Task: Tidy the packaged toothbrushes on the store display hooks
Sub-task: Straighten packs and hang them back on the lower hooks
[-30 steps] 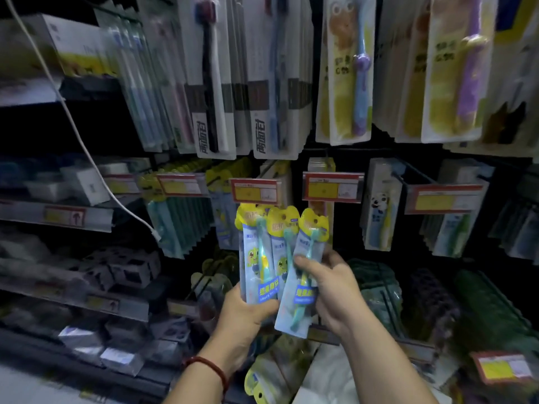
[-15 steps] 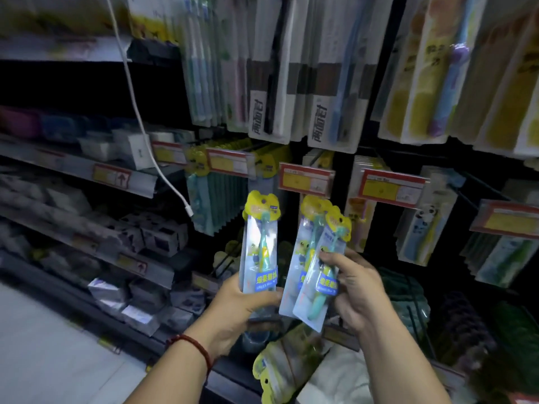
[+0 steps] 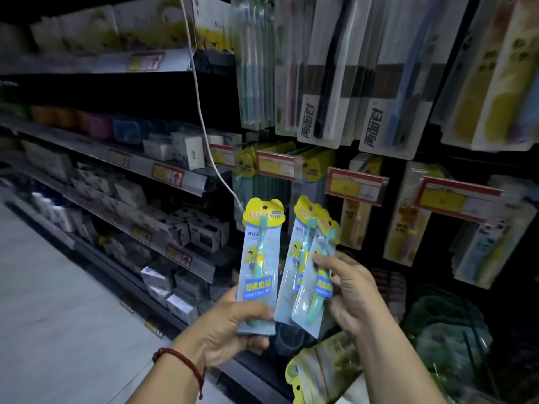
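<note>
My left hand (image 3: pixel 230 330) grips the bottom of one packaged toothbrush (image 3: pixel 260 258), light blue with a yellow frog-shaped top, held upright. My right hand (image 3: pixel 354 293) holds two more of the same toothbrush packs (image 3: pixel 309 266), overlapped and leaning right, thumb across the front pack. Both hands are in front of the display hooks. A row of matching yellow-topped packs (image 3: pixel 272 167) hangs on hooks just above, behind red and yellow price tags (image 3: pixel 275 166).
Larger toothbrush packs (image 3: pixel 320 83) hang along the top. More packs hang at right behind price tags (image 3: pixel 455 198). Shelves with small boxes (image 3: pixel 186 150) run off to the left. A white cable (image 3: pixel 201 112) dangles past them. Yellow-topped packs (image 3: pixel 318 371) lie below my hands.
The view swung left and the hands drew apart. My left hand's pack moved away from the two in my right hand; a second ago all three were bunched together.
</note>
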Action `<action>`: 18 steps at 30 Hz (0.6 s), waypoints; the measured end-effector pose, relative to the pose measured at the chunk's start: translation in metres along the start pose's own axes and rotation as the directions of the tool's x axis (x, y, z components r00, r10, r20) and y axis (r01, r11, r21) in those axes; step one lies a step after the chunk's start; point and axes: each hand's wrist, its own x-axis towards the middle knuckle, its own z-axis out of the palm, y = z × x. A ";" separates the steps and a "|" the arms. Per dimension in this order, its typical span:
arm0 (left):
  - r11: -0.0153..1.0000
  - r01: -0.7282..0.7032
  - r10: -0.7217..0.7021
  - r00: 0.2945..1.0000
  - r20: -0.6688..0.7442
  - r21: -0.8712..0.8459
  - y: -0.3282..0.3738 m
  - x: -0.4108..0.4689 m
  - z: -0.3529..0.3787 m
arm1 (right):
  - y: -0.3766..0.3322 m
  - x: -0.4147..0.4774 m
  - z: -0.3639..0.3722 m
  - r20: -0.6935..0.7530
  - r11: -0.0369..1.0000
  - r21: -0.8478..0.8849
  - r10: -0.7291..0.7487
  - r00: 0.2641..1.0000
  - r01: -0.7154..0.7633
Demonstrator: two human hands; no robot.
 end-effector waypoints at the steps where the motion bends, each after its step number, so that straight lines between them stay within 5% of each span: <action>1: 1.000 -0.003 0.003 1.000 0.000 -0.020 0.000 0.000 0.001 | -0.002 -0.001 -0.001 -0.017 1.000 -0.023 -0.018 1.000 0.018; 9: 1.000 0.003 -0.002 0.996 0.094 -0.013 0.005 -0.003 0.020 | 0.005 -0.009 0.008 -0.105 0.960 -0.256 -0.148 0.983 0.117; 18: 0.996 -0.001 0.018 0.982 0.186 -0.088 0.014 -0.005 0.014 | 0.014 -0.006 0.020 -0.023 0.993 -0.099 -0.061 0.998 0.059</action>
